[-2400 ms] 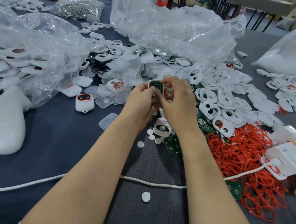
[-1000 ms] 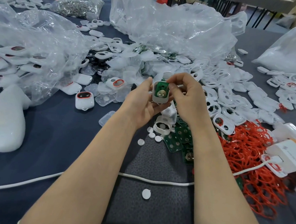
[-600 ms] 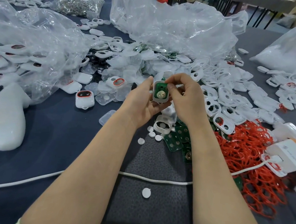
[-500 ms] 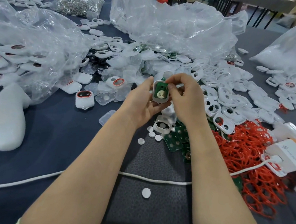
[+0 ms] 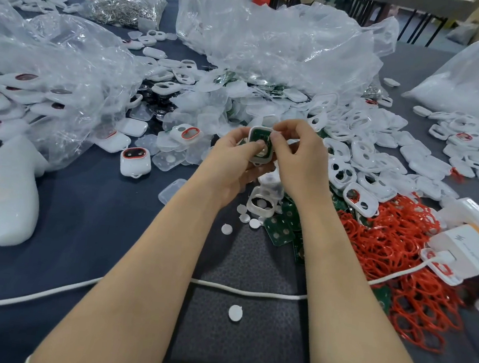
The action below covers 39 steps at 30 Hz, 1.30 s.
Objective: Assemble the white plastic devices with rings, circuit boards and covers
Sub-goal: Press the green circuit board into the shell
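Since half a second ago the left thumb has slid across the circuit board (image 5: 258,136), hiding the pale round part that showed at its middle. The shell is at the same spot, just above the centre of the frame.

The left hand (image 5: 233,158) cradles the white device shell (image 5: 260,160) from below with curled fingers, thumb pressed on the flat green board seated inside it. The right hand (image 5: 296,154) pinches the shell's right edge between thumb and forefinger. Both hands are together, clamped on this one shell and raised off the table (image 5: 83,210).

The shell is a glossy rounded square of hard plastic, its open face turned toward the camera. Directly below it another open shell (image 5: 261,204) lies on the cloth, with loose green boards (image 5: 280,226) and small white discs (image 5: 234,312) beside it.

At the right a tangle of thin red rings (image 5: 396,246) spreads toward the frame edge, beside a heap of white covers (image 5: 359,169) with oval cut-outs. Crinkled clear plastic bags (image 5: 275,44) fill the upper half. A closed device with a red ring (image 5: 135,161) sits left of the hands.

The table is covered in dark blue cloth, with a grey speckled mat (image 5: 254,256) at lower centre crossed by a white cord (image 5: 245,290). Bare cloth shows at lower left, between a rounded white foam block (image 5: 11,197) and the left forearm.
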Each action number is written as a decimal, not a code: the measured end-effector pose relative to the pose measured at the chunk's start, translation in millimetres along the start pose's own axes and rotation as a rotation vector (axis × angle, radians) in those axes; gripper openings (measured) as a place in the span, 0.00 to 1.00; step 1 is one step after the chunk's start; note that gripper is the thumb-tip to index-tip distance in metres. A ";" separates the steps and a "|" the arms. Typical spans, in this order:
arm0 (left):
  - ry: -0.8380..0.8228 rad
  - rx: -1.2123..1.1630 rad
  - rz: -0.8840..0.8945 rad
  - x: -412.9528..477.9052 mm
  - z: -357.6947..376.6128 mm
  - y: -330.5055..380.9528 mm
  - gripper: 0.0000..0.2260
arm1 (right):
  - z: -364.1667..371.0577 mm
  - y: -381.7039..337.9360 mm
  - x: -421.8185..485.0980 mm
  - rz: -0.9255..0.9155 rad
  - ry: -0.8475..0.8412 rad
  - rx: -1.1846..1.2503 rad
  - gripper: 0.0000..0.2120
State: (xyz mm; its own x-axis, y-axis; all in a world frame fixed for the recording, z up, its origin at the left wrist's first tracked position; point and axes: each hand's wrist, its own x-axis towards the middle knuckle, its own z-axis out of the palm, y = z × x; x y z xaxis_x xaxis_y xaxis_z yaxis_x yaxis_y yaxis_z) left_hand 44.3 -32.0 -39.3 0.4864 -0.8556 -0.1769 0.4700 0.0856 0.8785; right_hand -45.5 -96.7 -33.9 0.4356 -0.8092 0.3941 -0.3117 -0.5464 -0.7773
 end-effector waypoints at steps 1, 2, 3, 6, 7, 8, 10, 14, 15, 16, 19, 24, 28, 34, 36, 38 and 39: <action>0.004 0.001 0.003 0.0 0.0 0.0 0.09 | 0.0 -0.2 0.4 0.018 -0.003 -0.004 0.06; 0.006 0.003 0.004 -0.2 0.0 0.0 0.09 | 0.1 -0.5 0.7 0.031 -0.005 -0.003 0.07; 0.008 0.004 0.002 -0.3 0.1 -0.1 0.09 | 0.3 -0.7 0.7 0.041 -0.006 -0.001 0.07; 0.004 0.014 -0.003 -1.0 0.2 0.0 0.09 | 1.2 -1.1 0.6 0.062 -0.006 0.000 0.07; 0.001 0.022 0.000 -1.2 0.8 -0.1 0.09 | 1.9 -1.2 0.6 0.069 -0.004 -0.001 0.07; 0.000 0.032 0.009 -1.6 1.5 -0.1 0.09 | 2.5 -1.5 0.6 0.071 -0.002 -0.003 0.07; 0.010 0.071 0.052 -2.1 3.4 -1.1 0.09 | 4.4 -1.6 0.7 0.066 0.008 -0.012 0.08; 0.027 0.185 0.143 -1.5 4.9 -4.0 0.07 | 6.8 -2.1 0.7 0.050 0.033 -0.028 0.08; 0.032 0.201 0.153 -1.1 4.8 -4.8 0.06 | 7.0 -1.9 0.9 0.055 0.036 -0.019 0.08; 0.039 0.207 0.161 -0.8 4.2 -5.0 0.06 | 6.7 -2.1 1.0 0.063 0.035 -0.001 0.08; 0.070 0.205 0.167 0.5 2.8 -5.2 0.07 | 4.8 -2.5 1.3 0.099 -0.019 0.079 0.08; 0.057 0.209 0.156 1.5 0.6 -3.5 0.09 | 1.0 -0.7 1.6 0.153 -0.086 0.143 0.08; -0.013 0.253 0.181 -1.4 1.1 -5.4 0.09 | 0.7 0.6 1.8 0.200 -0.073 0.201 0.06; -0.011 0.305 0.225 0.0 0.0 -6.5 0.09 | 1.8 0.6 2.3 0.214 -0.084 0.258 0.04; -0.014 0.303 0.247 0.0 0.2 -6.6 0.09 | 3.1 0.1 2.2 0.213 -0.074 0.267 0.01; -0.009 0.291 0.265 -0.2 0.6 -6.5 0.08 | 4.2 -0.9 2.3 0.208 -0.063 0.270 0.01; -0.007 0.274 0.267 -0.2 0.9 -6.8 0.08 | 4.6 -1.2 2.2 0.210 -0.063 0.277 0.01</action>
State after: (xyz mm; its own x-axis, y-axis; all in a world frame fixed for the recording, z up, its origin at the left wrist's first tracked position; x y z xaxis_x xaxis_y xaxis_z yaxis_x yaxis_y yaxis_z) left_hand 40.3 -32.9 -44.8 0.5596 -0.8253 0.0760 0.1129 0.1668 0.9795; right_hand -40.4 -96.9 -34.4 0.4406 -0.8781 0.1869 -0.1628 -0.2828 -0.9453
